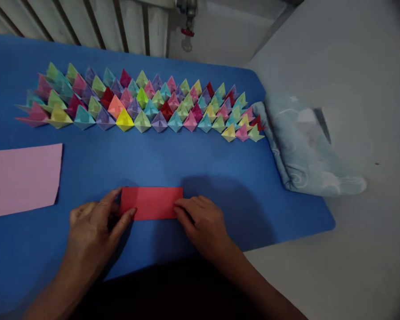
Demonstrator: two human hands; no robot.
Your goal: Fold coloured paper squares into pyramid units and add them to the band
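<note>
A red rectangular piece of paper (pixel 155 203) lies on the blue table near its front edge, long side running left to right. My left hand (pixel 98 222) grips its left end, with the thumb on top at the lower left and the index finger at the upper left corner. At the right end, my right hand (pixel 202 222) pinches the edge between thumb and index finger. Farther back stand rows of small folded paper boats (pixel 150 109) in many colours.
Pink paper (pixel 23 180) lies at the left on the blue table (pixel 120 153). A folded light-blue patterned cloth (pixel 300 151) rests over the right end. Behind the table are a white radiator (pixel 133 26) and a valve with a red knob (pixel 187 32).
</note>
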